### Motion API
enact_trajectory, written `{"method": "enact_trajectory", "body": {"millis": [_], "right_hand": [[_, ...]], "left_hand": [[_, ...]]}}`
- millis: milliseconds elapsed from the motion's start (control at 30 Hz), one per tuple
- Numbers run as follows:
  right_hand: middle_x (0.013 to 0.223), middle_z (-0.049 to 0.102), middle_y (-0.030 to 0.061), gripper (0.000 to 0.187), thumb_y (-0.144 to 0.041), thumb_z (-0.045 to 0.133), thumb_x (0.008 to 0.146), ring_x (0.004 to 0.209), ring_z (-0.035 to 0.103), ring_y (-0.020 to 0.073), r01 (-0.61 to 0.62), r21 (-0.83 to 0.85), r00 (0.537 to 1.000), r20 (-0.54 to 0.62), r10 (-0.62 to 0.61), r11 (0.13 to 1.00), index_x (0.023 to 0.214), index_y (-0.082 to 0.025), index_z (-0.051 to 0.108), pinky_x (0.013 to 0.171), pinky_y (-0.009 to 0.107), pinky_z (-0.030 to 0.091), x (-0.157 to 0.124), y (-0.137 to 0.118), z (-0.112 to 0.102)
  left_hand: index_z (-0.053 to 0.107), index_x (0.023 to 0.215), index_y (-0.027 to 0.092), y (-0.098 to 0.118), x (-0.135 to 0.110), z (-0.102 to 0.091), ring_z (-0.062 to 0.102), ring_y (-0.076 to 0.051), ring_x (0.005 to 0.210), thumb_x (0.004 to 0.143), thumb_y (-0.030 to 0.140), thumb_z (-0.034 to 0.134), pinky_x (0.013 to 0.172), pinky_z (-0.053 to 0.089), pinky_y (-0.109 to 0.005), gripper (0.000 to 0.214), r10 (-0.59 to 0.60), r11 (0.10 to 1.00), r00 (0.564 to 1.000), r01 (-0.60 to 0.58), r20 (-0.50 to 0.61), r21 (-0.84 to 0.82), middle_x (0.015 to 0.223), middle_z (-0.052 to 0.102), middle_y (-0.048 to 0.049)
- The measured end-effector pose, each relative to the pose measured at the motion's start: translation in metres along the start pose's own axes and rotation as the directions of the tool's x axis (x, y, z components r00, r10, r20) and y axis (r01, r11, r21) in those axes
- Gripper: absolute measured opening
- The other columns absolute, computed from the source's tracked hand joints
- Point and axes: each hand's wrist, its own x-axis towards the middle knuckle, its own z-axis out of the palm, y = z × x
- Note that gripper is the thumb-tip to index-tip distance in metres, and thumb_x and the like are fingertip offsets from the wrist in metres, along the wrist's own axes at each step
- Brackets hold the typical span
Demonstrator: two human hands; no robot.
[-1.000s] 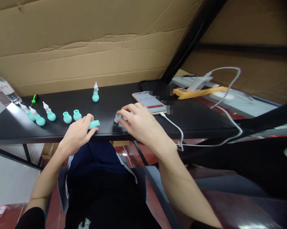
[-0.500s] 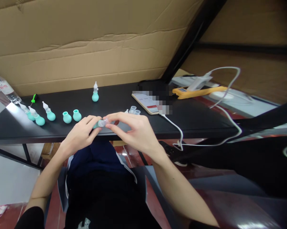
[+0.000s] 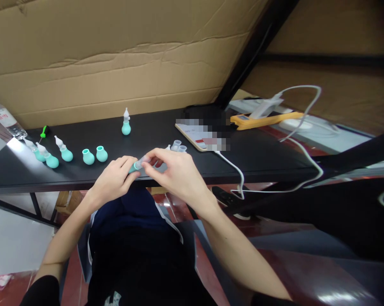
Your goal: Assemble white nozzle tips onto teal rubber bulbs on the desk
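Observation:
My left hand [image 3: 115,176] is closed around a teal squeeze bulb [image 3: 133,168], most of it hidden by the fingers. Between the thumb and fingers of my right hand [image 3: 171,168] is a clear plastic tube piece [image 3: 140,162], which meets the bulb's mouth. Left of my hands stand two open teal bulbs [image 3: 89,157]. Several teal bulbs with clear nozzles, like nasal aspirators [image 3: 64,151], lie tilted farther left. Another aspirator [image 3: 126,124] stands upright behind my hands. Just past my right hand sit clear plastic cups [image 3: 176,145], partly covered by it.
A phone [image 3: 194,136] with a white cable [image 3: 233,163] lies right of centre on the black table [image 3: 153,127]. Farther right is a yellow tool [image 3: 265,121]. A water bottle [image 3: 7,119] and a green-handled screwdriver [image 3: 44,132] are at the left. Cardboard [image 3: 115,55] rises behind.
Both hands stay on the bulb and tube piece, which now tilt more steeply up to the right. My right fingers have curled slightly. The whole view has shifted a little.

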Motion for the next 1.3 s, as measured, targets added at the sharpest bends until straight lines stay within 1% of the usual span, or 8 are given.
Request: {"method": "enact_trajectory", "body": {"millis": [200,367,467,700,867,1000,1167,1300], "right_hand": [[0.099,0.092,0.0054,0.009,-0.026,0.076,0.106,0.086,0.09,0.0259,-0.026,0.175,1.0,-0.01,0.028,0.984,0.098,-0.026,0.08,0.084,0.038,0.073,-0.003,-0.001,0.005],[0.114,0.096,0.0079,0.02,-0.043,0.089,0.106,0.097,0.095,0.0285,-0.129,0.505,0.991,0.044,0.124,0.854,0.1,-0.026,0.083,0.092,0.042,0.081,-0.003,-0.013,0.005],[0.116,0.096,0.0088,0.024,-0.045,0.094,0.105,0.097,0.095,0.0279,-0.137,0.573,0.986,0.004,0.164,0.808,0.1,-0.025,0.083,0.09,0.04,0.082,-0.005,-0.022,0.006],[0.122,0.096,0.0081,0.008,-0.029,0.083,0.112,0.102,0.094,0.0254,0.027,0.438,0.976,-0.206,0.071,0.899,0.104,-0.026,0.084,0.097,0.04,0.082,-0.013,-0.031,0.026],[0.121,0.097,0.0082,0.011,-0.027,0.079,0.114,0.11,0.095,0.0289,0.129,0.297,0.943,-0.332,-0.025,0.946,0.108,-0.028,0.089,0.1,0.045,0.082,-0.015,-0.025,0.044],[0.12,0.097,0.0064,0.01,-0.024,0.083,0.113,0.111,0.096,0.0301,0.156,0.301,0.921,-0.388,-0.029,0.941,0.109,-0.029,0.091,0.103,0.046,0.083,-0.016,-0.022,0.05],[0.121,0.097,0.0054,0.013,-0.016,0.088,0.109,0.113,0.097,0.0295,0.212,0.373,0.888,-0.459,-0.019,0.903,0.113,-0.029,0.09,0.102,0.041,0.082,-0.018,-0.022,0.058],[0.115,0.097,0.0055,0.004,-0.025,0.089,0.108,0.113,0.097,0.0337,0.13,0.43,0.901,-0.427,0.074,0.894,0.106,-0.029,0.088,0.097,0.046,0.083,-0.02,-0.025,0.06]], "left_hand": [[0.073,0.131,0.018,0.0,0.0,0.005,0.08,-0.028,0.107,0.127,0.024,0.051,0.097,0.068,-0.044,0.024,0.061,0.994,0.988,-0.048,-0.14,0.094,0.123,0.085,-0.0133],[0.074,0.133,0.018,0.005,-0.004,-0.011,0.081,-0.029,0.108,0.124,0.023,0.058,0.094,0.065,-0.044,0.019,0.156,0.98,0.952,-0.115,-0.265,0.163,0.123,0.086,-0.0135],[0.075,0.132,0.018,0.012,-0.007,-0.019,0.08,-0.029,0.106,0.123,0.022,0.058,0.092,0.064,-0.044,0.019,0.177,0.968,0.937,-0.11,-0.302,0.225,0.121,0.086,-0.0139],[0.075,0.13,0.016,0.025,-0.007,-0.022,0.082,-0.03,0.106,0.122,0.014,0.052,0.094,0.061,-0.044,0.025,0.165,0.935,0.925,-0.037,-0.342,0.353,0.119,0.087,-0.0144],[0.075,0.125,0.015,0.024,-0.004,-0.023,0.082,-0.028,0.1,0.123,0.012,0.05,0.089,0.057,-0.042,0.026,0.202,0.898,0.905,-0.017,-0.375,0.441,0.112,0.088,-0.0129],[0.075,0.125,0.014,0.025,-0.005,-0.024,0.081,-0.028,0.098,0.124,0.014,0.051,0.088,0.057,-0.042,0.024,0.217,0.896,0.9,-0.029,-0.378,0.444,0.111,0.088,-0.0133],[0.078,0.125,0.017,0.026,-0.008,-0.023,0.081,-0.03,0.101,0.123,0.015,0.05,0.091,0.057,-0.044,0.028,0.14,0.918,0.927,0.01,-0.347,0.397,0.113,0.089,-0.0133],[0.077,0.119,0.017,0.029,-0.007,-0.024,0.079,-0.028,0.091,0.122,0.016,0.052,0.084,0.056,-0.042,0.026,0.186,0.901,0.902,0.003,-0.391,0.435,0.104,0.087,-0.0105]]}}
